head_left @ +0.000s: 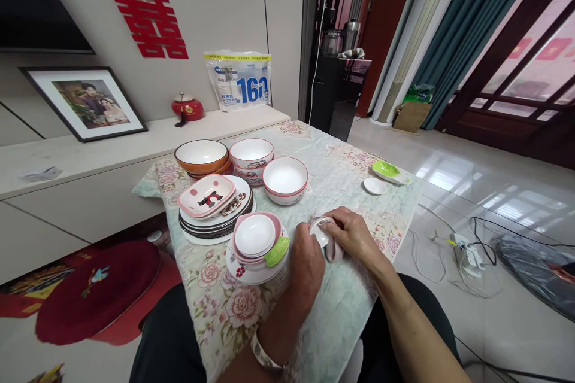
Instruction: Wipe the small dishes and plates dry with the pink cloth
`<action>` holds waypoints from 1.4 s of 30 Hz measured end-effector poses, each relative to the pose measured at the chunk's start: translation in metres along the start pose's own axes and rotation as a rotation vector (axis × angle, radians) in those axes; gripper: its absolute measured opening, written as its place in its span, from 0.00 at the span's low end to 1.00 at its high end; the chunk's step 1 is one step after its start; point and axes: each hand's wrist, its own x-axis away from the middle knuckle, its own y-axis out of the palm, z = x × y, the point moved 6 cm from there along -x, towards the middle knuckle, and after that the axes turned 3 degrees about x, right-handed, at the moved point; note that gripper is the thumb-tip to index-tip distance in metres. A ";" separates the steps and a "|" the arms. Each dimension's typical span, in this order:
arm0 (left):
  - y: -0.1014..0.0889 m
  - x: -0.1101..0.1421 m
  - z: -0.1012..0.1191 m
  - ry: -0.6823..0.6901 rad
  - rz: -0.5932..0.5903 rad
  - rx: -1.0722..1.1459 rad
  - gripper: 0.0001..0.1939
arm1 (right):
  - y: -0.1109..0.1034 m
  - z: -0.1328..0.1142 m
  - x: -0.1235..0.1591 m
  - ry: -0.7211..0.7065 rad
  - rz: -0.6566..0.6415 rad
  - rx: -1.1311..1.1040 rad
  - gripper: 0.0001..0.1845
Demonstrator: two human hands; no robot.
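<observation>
Over the front part of the flowered table, my left hand (308,260) grips the near-left edge of a small white dish (319,234). My right hand (353,230) is closed on a pale pinkish cloth (333,249) that wraps the dish's right side. Just left of my hands, a stack of small white dishes (255,236) rests on a pink dish and a flowered plate, with a green leaf-shaped piece (277,251) at its edge. Farther right lie a small white dish (374,186) and a green-and-white leaf-shaped dish (390,170).
Behind stand orange bowls (202,158), red-rimmed white bowls (286,178) and a plate pile topped by a pink square dish (206,196). A cabinet (157,137) holds a framed photo (85,102), a red pot (187,109) and a plastic bag (240,81). Cables and a power strip (468,256) lie right.
</observation>
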 end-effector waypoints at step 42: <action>-0.001 0.000 0.007 0.272 0.049 -0.055 0.12 | 0.000 -0.014 0.008 -0.239 0.039 0.419 0.14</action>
